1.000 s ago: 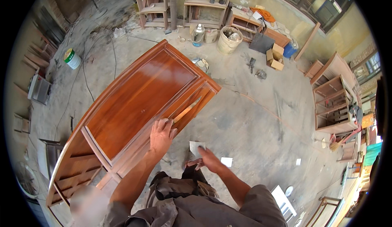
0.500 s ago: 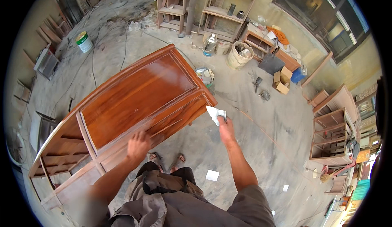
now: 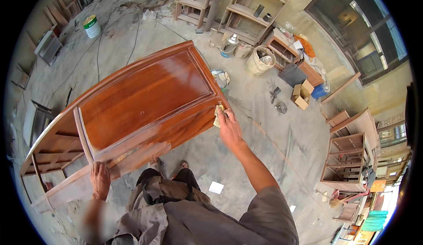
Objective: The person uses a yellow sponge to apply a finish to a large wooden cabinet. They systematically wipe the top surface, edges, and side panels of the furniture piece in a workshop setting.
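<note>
The fingers of my bare right hand [image 3: 230,129] cover much of the small, pale-yellow, sheet-like piece [image 3: 217,117] they grasp, so its underside and thickness are hidden, while a blur swallows part of my left forearm [image 3: 92,216]. With the right arm stretched forward, I hold that piece against the near right corner of the glossy red-brown wooden panel [image 3: 145,104], set slantwise before me; my bare left hand [image 3: 100,179] lies back upward on its dull, pale-brown lower rail [image 3: 75,187], clasping or merely resting, I cannot tell.

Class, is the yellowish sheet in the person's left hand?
No, the right hand holds the yellowish sheet at the end of the wooden panel.
</note>
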### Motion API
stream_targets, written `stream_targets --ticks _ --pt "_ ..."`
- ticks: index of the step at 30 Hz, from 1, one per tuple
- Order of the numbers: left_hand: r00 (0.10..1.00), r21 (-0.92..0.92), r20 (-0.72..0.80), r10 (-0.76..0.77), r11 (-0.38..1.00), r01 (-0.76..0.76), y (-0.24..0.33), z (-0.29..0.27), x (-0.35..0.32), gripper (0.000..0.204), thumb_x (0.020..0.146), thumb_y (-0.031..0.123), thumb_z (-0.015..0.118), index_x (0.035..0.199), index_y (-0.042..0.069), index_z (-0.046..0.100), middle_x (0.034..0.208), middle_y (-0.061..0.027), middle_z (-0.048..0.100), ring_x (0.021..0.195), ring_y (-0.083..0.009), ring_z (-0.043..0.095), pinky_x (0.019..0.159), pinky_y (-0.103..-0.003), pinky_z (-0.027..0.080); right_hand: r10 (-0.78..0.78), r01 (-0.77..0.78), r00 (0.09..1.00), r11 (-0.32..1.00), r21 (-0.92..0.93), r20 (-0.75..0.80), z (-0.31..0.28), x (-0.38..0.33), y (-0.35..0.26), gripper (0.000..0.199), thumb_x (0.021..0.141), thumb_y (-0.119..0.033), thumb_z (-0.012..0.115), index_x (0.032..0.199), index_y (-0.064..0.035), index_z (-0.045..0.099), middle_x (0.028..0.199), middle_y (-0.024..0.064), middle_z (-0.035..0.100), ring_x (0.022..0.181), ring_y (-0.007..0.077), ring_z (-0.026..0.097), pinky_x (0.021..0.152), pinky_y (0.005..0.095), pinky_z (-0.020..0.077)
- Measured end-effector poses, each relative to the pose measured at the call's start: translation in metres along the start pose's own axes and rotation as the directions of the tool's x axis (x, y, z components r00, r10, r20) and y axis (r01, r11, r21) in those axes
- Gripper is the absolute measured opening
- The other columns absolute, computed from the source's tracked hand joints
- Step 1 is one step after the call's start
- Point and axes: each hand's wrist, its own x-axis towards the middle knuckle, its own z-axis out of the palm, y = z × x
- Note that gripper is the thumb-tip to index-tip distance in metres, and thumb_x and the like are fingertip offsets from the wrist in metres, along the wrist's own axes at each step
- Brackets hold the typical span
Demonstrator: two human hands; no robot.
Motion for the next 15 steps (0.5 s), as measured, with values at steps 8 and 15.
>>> stream_targets --ticks 8,15 --pt "0.991 -0.096 -0.132 0.034 0.994 -0.047 0.044 0.001 0.068 0.032 0.091 -0.003 0.068 0.123 -0.001 0.066 0.12 -0.0213 0.063 0.114 -0.0439 0.06 0.098 -0.051 0.051 -0.004 0.004 0.999 1.0 0.017 -0.038 -0.003 0.021 -0.005 0.072 0.086 0.008 0.063 0.155 0.0097 0.042 0.132 0.0256 0.07 0.135 0.0424 0.053 0.113 0.0499 0.0463" --pt "0.966 0.003 -0.225 0.127 0.991 -0.13 0.021 0.059 0.137 0.039 0.095 0.003 0.066 0.135 0.002 0.065 0.14 -0.0192 0.061 0.133 -0.0406 0.054 0.113 -0.052 0.043 0.284 -0.292 0.956 0.947 0.134 0.077 -0.039 -0.029 -0.004 0.068 0.089 0.008 0.062 0.154 0.0047 0.046 0.136 0.0256 0.067 0.134 0.0417 0.056 0.106 0.0495 0.0531"
